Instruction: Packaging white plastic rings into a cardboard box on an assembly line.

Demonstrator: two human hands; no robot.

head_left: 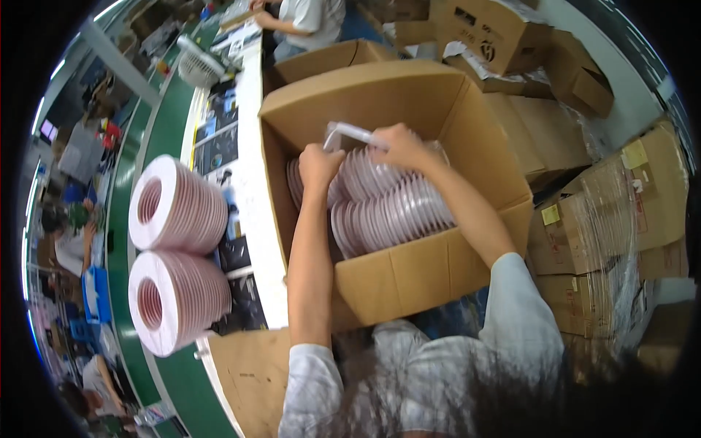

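Observation:
Inside a large open cardboard box [398, 281] lie rows of round, ring-like plastic reels [394, 215], packed on edge. Over them my left hand [320, 166] is closed on a strip of clear plastic film [350, 132]. My right hand [401, 148] pinches the same film at its other end, so a folded length stretches between the two fists. Part of the rear reels is hidden behind my hands and forearms. Whether the film is joined to the wrapping round the reels, I cannot tell.
Two stacks of pinkish-white reels [179, 204] lie on the green-edged bench at left, beside dark packets [248, 303]. A white fan [201, 64] stands farther up. Flattened cartons and wrapped boxes [584, 241] crowd the right. A co-worker [303, 22] sits beyond the box.

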